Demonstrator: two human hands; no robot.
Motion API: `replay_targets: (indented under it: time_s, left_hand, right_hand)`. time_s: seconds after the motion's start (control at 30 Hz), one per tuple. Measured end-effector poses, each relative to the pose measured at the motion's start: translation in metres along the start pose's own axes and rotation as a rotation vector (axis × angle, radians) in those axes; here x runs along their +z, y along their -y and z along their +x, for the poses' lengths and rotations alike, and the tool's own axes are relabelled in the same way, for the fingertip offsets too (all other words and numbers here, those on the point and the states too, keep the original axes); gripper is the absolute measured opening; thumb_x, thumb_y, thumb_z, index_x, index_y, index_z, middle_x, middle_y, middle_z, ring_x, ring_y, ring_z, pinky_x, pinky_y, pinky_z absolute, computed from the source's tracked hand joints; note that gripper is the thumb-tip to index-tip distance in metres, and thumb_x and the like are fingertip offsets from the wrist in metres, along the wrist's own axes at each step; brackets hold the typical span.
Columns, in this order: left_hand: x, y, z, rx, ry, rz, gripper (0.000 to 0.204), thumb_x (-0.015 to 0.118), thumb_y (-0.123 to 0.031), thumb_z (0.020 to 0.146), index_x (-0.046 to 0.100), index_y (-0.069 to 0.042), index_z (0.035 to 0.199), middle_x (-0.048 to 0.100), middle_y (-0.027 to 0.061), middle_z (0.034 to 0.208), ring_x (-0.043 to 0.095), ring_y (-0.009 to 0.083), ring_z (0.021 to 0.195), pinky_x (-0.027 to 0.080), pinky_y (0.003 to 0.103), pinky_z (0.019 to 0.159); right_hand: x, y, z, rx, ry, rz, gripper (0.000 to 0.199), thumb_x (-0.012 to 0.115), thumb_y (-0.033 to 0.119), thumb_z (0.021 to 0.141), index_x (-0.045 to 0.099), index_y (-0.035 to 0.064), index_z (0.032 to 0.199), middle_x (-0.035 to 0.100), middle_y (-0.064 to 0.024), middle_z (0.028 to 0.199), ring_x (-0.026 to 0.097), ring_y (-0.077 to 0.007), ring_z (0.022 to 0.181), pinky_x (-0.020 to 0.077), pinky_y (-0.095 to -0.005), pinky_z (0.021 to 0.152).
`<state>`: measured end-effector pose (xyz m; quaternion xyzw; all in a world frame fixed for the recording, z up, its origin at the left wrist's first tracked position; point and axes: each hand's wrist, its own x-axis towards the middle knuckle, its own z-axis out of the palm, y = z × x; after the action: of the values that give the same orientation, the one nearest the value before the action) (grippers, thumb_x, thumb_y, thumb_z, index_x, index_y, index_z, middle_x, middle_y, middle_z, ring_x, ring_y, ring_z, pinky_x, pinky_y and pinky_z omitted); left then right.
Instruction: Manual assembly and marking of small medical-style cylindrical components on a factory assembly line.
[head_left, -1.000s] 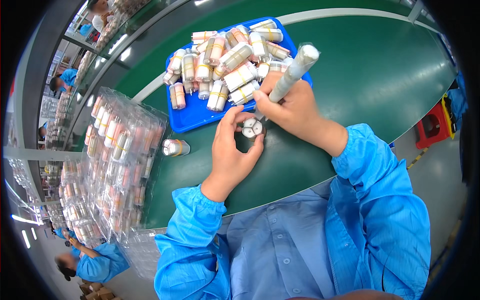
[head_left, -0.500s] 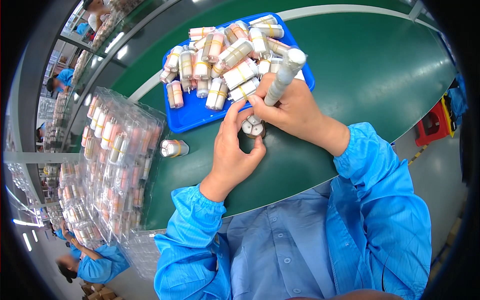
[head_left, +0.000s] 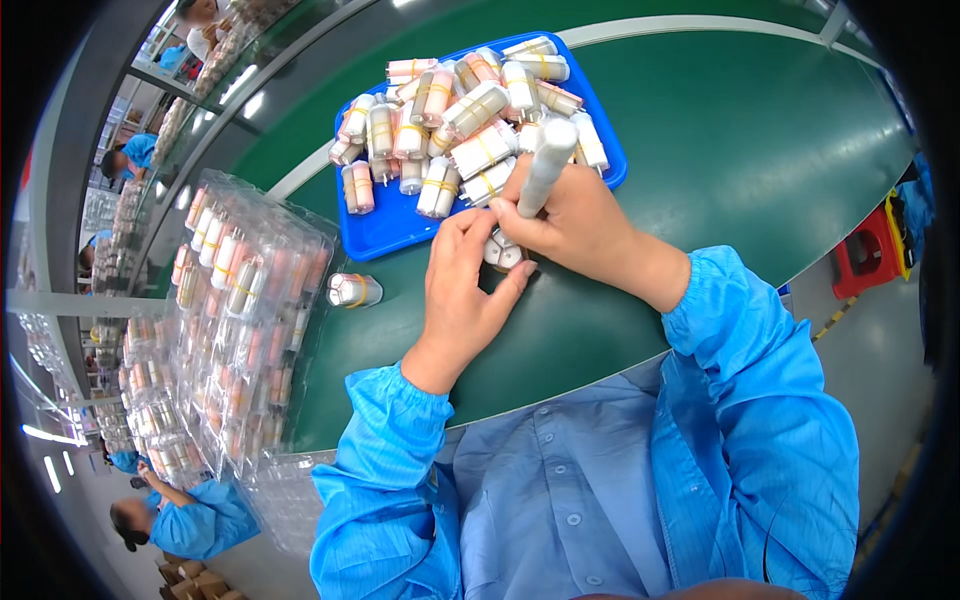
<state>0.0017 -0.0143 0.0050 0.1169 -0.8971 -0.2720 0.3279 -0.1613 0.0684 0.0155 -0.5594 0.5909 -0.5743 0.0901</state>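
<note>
Two hands met over the green table (head_left: 720, 130) in the head view. Your left hand (head_left: 455, 290) was bent partly closed, with thumb and fingers around a small bundle of white-ended tubes (head_left: 502, 254), likely to keep it still. Your right hand (head_left: 585, 225) was closed around a thick pale stick (head_left: 548, 165), held steep, perhaps to reach the bundle's top (your fingers hid the tip). The bundle sat between you and the blue tray (head_left: 390, 241), maybe for more room.
</note>
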Motion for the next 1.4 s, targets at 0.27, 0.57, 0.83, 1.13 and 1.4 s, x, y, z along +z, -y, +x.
replay_targets:
  time_s: [0.27,0.57,0.83,1.13,1.4]
  left_hand:
    - [-0.021,-0.007,-0.023,-0.474,0.018,-0.898,0.051,0.067,-0.009,0.098,0.049,0.004,0.144,0.060,0.0174,0.136,0.062,0.0219,0.119,0.048,0.036,0.104]
    - [-0.083,-0.023,-0.072,-0.527,-0.148,-0.790,0.044,0.062,-0.004,0.098,0.051,0.004,0.140,0.063,0.0162,0.130,0.064,0.0227,0.114,0.048,0.037,0.103]
    - [-0.128,0.008,-0.093,-0.661,-0.200,0.170,0.049,0.070,-0.014,0.088,0.055,0.000,0.133,0.065,0.0134,0.110,0.067,0.0204,0.091,0.055,0.036,0.084]
    - [-0.136,0.027,-0.078,-0.756,-0.140,-0.007,0.051,0.065,-0.007,0.092,0.051,0.002,0.140,0.063,0.0072,0.107,0.063,0.0140,0.096,0.051,0.029,0.087]
    - [-0.156,0.010,-0.078,-0.741,-0.094,-0.649,0.059,0.064,-0.005,0.090,0.045,0.003,0.146,0.061,0.0077,0.118,0.061,0.0170,0.109,0.046,0.031,0.099]
  right_hand:
    - [-0.017,-0.011,0.013,0.184,-0.140,0.139,0.024,0.069,0.022,0.093,0.065,0.0012,0.081,0.065,-0.0086,0.068,0.062,-0.0162,0.064,0.0472,-0.0346,0.057]
    - [-0.002,-0.011,-0.001,0.129,-0.054,0.066,0.027,0.070,0.024,0.090,0.063,0.0019,0.076,0.063,-0.0092,0.067,0.059,-0.0211,0.060,0.0458,-0.0364,0.058]
    - [0.008,-0.007,-0.009,-0.033,0.000,0.012,0.019,0.075,0.015,0.086,0.063,0.0007,0.082,0.063,-0.0102,0.070,0.061,-0.0212,0.059,0.0491,-0.0356,0.057]
    - [0.006,-0.010,-0.008,-0.052,0.015,-0.054,0.016,0.076,0.013,0.086,0.066,0.0008,0.084,0.064,-0.0094,0.071,0.061,-0.0198,0.060,0.0493,-0.0346,0.057]
    - [0.007,-0.013,-0.011,-0.024,0.031,-0.067,0.015,0.076,0.014,0.086,0.067,0.0014,0.085,0.065,-0.0098,0.073,0.062,-0.0214,0.061,0.0494,-0.0358,0.058]
